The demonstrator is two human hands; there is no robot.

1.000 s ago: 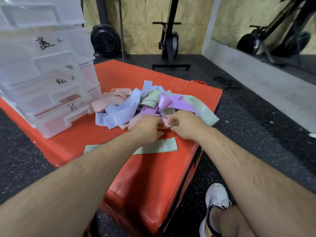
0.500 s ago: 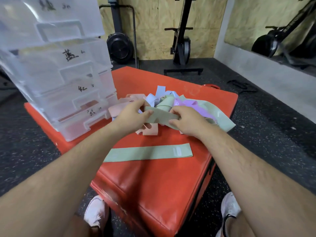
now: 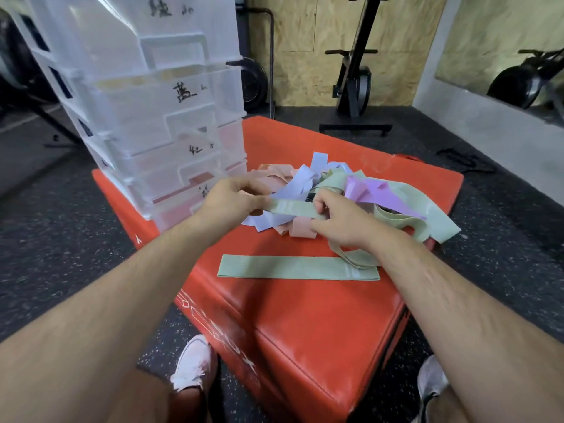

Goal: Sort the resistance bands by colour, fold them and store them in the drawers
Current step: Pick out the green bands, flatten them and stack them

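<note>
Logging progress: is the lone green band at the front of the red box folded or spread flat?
Spread flat: the green band lies as one long straight strip on the red box, no fold visible.

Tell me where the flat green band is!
In the head view, the flat green band lies stretched across the red box, nearer the person than the pile of bands, just below the right hand and the held green band.

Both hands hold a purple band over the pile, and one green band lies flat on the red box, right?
Not purple: in the head view, the left hand and right hand hold a green band over the pile. The flat green band on the red box is right.
</note>
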